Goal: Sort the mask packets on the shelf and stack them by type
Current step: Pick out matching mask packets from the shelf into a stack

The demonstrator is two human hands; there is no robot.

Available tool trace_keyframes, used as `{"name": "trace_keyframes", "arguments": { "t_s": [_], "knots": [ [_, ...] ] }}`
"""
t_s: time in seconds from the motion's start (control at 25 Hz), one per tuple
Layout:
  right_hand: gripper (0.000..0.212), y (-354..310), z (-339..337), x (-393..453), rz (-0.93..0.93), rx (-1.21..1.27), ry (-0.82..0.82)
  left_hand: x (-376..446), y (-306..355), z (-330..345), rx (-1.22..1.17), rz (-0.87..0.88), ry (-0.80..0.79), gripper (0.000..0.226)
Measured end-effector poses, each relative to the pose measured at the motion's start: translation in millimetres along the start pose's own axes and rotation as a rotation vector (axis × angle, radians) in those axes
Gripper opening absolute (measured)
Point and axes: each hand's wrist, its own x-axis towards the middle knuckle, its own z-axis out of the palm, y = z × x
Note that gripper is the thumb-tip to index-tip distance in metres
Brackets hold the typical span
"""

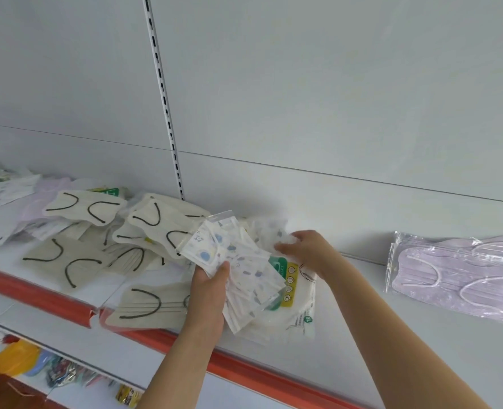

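- The left hand (pixel 210 286) grips a fanned bundle of blue-printed white mask packets (pixel 238 261) at centre frame, thumb on top and fingers curled beneath. The bundle's long axis runs from upper left to lower right.
- The right hand (pixel 305 250) is just right of the bundle's upper end, fingers curled and pinching another printed white packet (pixel 271 231) that lies behind the bundle, toward the back wall. It is the nearer hand for that packet.
- Below the bundle lies a white packet with a green and yellow label (pixel 291 296), flat on the shelf (pixel 362 329), reaching close to the red front edge (pixel 244 369).
- At left is a loose heap of cream mask packets with black ear loops (pixel 97 231), one overhanging the red edge.
- At right, well apart, is a stack of lilac mask packets (pixel 456 276). The bare shelf between it and the right forearm looks like the best open room for setting down a printed stack.
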Motion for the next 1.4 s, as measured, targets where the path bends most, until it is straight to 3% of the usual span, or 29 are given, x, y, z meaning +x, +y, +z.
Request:
{"name": "trace_keyframes", "arguments": {
  "t_s": [0.08,0.2,0.36,0.52,0.64,0.8,1.08,1.24,1.4],
  "knots": [
    [0.048,-9.2,-15.7,-5.7,-0.127,0.139,0.125,3.2,0.0,-4.9,0.031,0.006,0.004,0.040],
    [0.015,-23.1,-49.2,-20.8,-0.335,0.367,0.263,4.2,-2.1,-7.1,0.100,0.033,0.000,0.040],
    [0.014,-36.9,-87.4,-52.5,-0.545,0.542,0.432,-8.3,10.9,5.8,0.149,0.181,0.006,0.041],
    [0.010,-32.9,-91.9,-71.6,-0.556,0.839,0.259,-16.3,32.9,22.2,0.045,0.179,-0.033,0.044],
    [0.018,-16.6,-67.5,-70.1,-0.474,0.769,0.178,-27.9,46.2,36.1,-0.097,0.020,-0.172,0.035],
    [0.029,-0.4,-55.5,-73.2,-0.379,0.592,0.139,-38.4,56.3,39.0,-0.142,-0.223,-0.359,0.057],
    [0.032,-2.5,-73.7,-76.8,-0.470,0.167,0.102,-29.2,54.4,37.6,-0.008,-0.307,-0.564,0.037],
    [0.036,0.8,-94.8,-84.4,-0.485,0.067,0.108,-20.9,57.0,32.3,-0.071,-0.417,-0.604,0.048],
    [0.040,-1.8,-86.0,-87.1,-0.539,0.015,0.080,-28.2,46.4,46.0,0.182,-0.375,-0.669,0.035]
  ]
}}
